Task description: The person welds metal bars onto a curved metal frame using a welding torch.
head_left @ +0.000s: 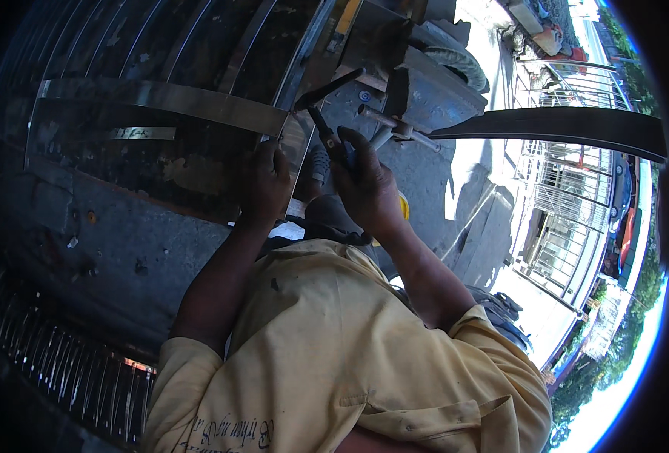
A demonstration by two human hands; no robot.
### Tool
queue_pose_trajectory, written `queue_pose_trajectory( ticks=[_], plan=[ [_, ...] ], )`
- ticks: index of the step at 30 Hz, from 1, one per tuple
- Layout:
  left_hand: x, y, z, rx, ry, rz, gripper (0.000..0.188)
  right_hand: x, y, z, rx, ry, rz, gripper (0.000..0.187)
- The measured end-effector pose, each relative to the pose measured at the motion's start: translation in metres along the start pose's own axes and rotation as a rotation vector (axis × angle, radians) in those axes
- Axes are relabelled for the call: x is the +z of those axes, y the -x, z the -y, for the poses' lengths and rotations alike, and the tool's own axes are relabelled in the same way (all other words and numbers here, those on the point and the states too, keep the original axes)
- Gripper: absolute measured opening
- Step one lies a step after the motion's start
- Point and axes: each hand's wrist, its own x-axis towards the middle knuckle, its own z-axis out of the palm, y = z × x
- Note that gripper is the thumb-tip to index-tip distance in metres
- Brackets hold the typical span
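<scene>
My right hand [364, 177] is wrapped around the handle of a black TIG welding torch [321, 124]. Its long, dark back cap slants up to the right, and its tip sits at the corner of a metal frame. That frame is a grille with a flat, shiny crossbar [176, 100] and several thin upright strips. Just below the crossbar's right end, my left hand [266, 181] is closed with fingertips pinched together. Whatever it may hold is too small to make out. A short loose metal strip [144, 134] lies on the dark, stained surface to the left.
Right of my hands stands a metal pipe piece with a crossbar handle [398, 124]. A dark curved band [553, 128] crosses the right side. Behind my right wrist is a yellow rim [404, 205]. Several shiny bars [70, 370] lie at lower left. White railings [568, 189] stand farther right.
</scene>
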Motion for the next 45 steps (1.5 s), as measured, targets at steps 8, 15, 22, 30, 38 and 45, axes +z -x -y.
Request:
queue_pose_trajectory(
  ticks=[8, 15, 22, 30, 38, 45],
  plan=[
    [0.000, 0.004, 0.005, 0.058, -0.064, 0.000, 0.011, 0.004, -0.003, -0.002, -0.038, 0.056, -0.007, 0.050],
    [0.001, 0.006, 0.008, 0.082, -0.035, -0.017, 0.009, 0.006, -0.005, -0.007, -0.115, 0.016, -0.013, 0.046],
    [0.003, 0.008, 0.007, 0.062, -0.074, -0.046, 0.008, 0.006, -0.006, -0.002, -0.148, 0.008, -0.010, 0.045],
    [0.002, 0.008, 0.009, 0.107, -0.108, -0.036, 0.008, 0.007, -0.007, 0.000, -0.124, -0.002, 0.030, 0.043],
    [0.000, 0.006, 0.006, 0.117, -0.093, -0.042, 0.006, 0.007, -0.007, -0.002, -0.146, 0.011, 0.032, 0.042],
    [-0.001, 0.004, 0.003, 0.076, -0.122, 0.016, 0.007, 0.007, -0.005, 0.000, -0.110, -0.001, 0.008, 0.041]
  ],
)
